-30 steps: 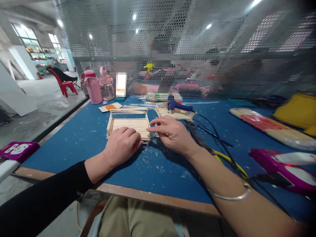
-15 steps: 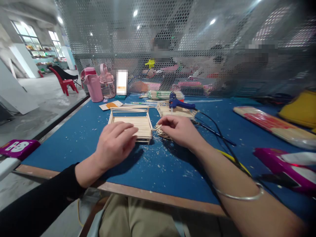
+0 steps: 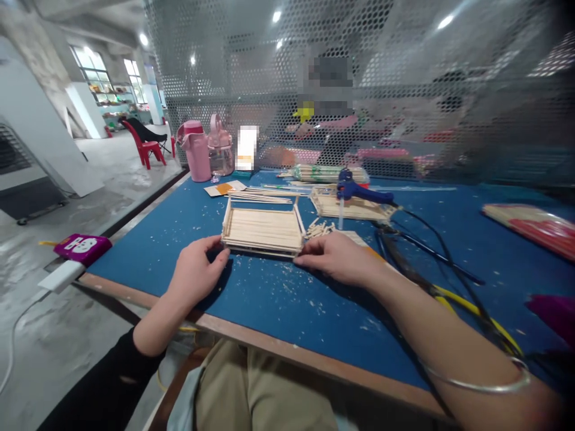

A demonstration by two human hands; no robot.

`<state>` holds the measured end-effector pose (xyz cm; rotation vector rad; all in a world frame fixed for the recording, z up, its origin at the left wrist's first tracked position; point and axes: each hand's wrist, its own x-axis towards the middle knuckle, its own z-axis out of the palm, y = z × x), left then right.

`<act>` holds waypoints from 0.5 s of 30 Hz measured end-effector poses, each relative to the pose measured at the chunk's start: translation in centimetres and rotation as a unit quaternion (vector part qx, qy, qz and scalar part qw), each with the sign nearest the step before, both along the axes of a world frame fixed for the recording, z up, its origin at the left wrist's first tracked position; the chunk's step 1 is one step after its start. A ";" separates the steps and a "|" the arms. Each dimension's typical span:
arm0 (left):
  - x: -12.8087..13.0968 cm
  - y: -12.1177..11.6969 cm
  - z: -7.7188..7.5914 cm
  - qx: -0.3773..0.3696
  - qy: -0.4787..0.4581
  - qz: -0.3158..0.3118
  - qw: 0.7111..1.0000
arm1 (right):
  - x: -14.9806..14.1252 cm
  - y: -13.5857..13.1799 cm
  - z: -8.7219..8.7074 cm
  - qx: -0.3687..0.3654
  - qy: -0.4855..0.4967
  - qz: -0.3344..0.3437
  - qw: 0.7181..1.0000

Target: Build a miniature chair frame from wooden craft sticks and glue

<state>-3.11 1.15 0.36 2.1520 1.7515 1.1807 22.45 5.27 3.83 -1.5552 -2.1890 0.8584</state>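
Note:
A small frame built of pale wooden sticks (image 3: 264, 226), with a slatted floor and raised posts and rails, sits on the blue table. At its near left corner is my left hand (image 3: 197, 266), thumb and forefinger closed on the edge. My right hand (image 3: 336, 257) pinches the near right corner. Just behind the right hand lies a little heap of short cut stick pieces (image 3: 320, 228). A blue glue gun (image 3: 362, 191) rests over a second stick-built piece (image 3: 330, 206) farther back. Long loose sticks (image 3: 265, 197) lie behind the frame.
Dark cables and blue-handled pliers (image 3: 453, 263) lie to the right. A bagged bundle of sticks (image 3: 330, 173), a pink jug (image 3: 197, 157) and a clear bottle (image 3: 220, 152) stand or lie at the back, before a perforated metal screen (image 3: 251, 84). A purple power strip (image 3: 83, 246) is at the left edge.
My right hand has left the heap of stick pieces for the frame's right corner. My left hand has moved from above the frame to its left corner. The view has shifted.

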 end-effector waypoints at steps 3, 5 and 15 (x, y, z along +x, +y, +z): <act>-0.2 0.0 0.0 -0.009 -0.014 0.028 0.999 | -0.1 -0.1 0.3 -0.003 -0.011 -0.008 1.000; -0.2 -0.3 0.1 0.014 -0.028 0.053 0.998 | 0.3 -0.2 0.7 0.009 -0.031 -0.013 0.999; 4.7 -0.1 4.2 0.132 0.174 -0.091 0.972 | 1.5 -0.4 0.8 0.089 -0.048 -0.018 0.995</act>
